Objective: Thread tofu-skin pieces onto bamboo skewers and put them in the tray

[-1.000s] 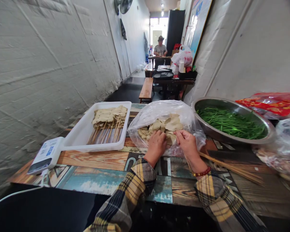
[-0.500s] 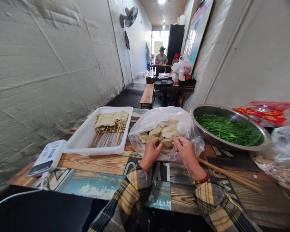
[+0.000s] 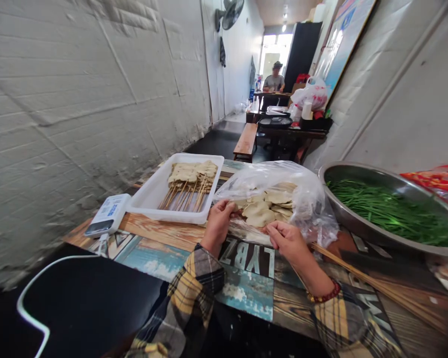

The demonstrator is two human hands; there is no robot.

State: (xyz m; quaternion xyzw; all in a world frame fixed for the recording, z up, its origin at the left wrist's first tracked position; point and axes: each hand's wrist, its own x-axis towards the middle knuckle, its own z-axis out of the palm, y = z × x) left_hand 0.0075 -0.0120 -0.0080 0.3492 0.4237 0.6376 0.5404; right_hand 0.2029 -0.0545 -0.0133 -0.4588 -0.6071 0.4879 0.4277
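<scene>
A clear plastic bag (image 3: 313,219) lies on its side on the table, its mouth toward me. Inside it are several pale beige, flat, rounded slices (image 3: 259,215) of food I cannot name for sure. My left hand (image 3: 221,218) is closed at the left of the mouth, thumb and fingers pinching the plastic. At the front of the mouth my right hand (image 3: 285,239) is closed in a pinch on the bag's edge, close to the nearest slice. Left of the bag, a white tray (image 3: 145,201) holds similar slices on wooden skewers (image 3: 186,195).
A steel basin (image 3: 353,226) of green chives stands on the right. Loose bamboo skewers (image 3: 377,286) lie before it. A white digital scale (image 3: 108,215) with a cable is at the left. Beyond are a bench (image 3: 246,138), another table and a seated person (image 3: 274,82).
My hands have moved apart, the left one outward to the bag's left side, exposing more slices. The view has turned left, so everything sits farther right.
</scene>
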